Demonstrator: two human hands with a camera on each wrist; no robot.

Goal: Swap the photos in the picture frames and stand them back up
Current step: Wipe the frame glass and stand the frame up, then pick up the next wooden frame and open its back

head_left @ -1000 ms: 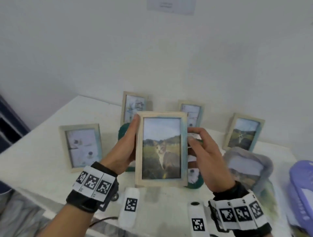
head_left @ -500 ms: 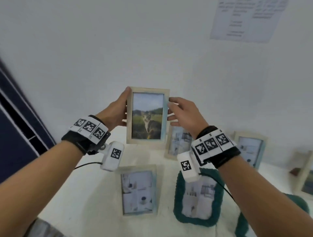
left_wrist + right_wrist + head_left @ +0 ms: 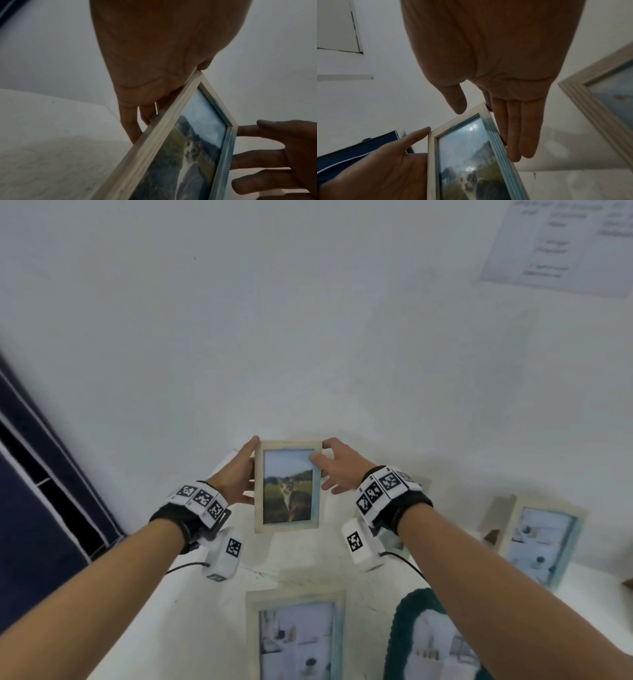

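Note:
A pale wooden frame with a cat photo (image 3: 287,486) stands upright at the back of the white table (image 3: 205,611), close to the wall. I cannot tell whether its bottom edge touches the table. My left hand (image 3: 245,470) grips its left edge, thumb by the top corner and fingers behind. My right hand (image 3: 325,460) pinches the top right corner, thumb on the front. In the right wrist view the other fingers (image 3: 518,135) lie straight along the frame (image 3: 471,155). The left wrist view shows the frame (image 3: 197,142) slanting under my palm.
Nearer me stand a pale frame (image 3: 296,635) and a dark green knitted frame (image 3: 435,642), both with pale photos. Another pale frame (image 3: 537,542) stands at the right, and one (image 3: 419,484) shows behind my right wrist. A dark blue panel (image 3: 41,491) borders the left. A printed sheet (image 3: 561,244) hangs on the wall.
Both hands have carried the cat frame away from me, over the other frames, to the back of the table by the wall. Both arms are now stretched out.

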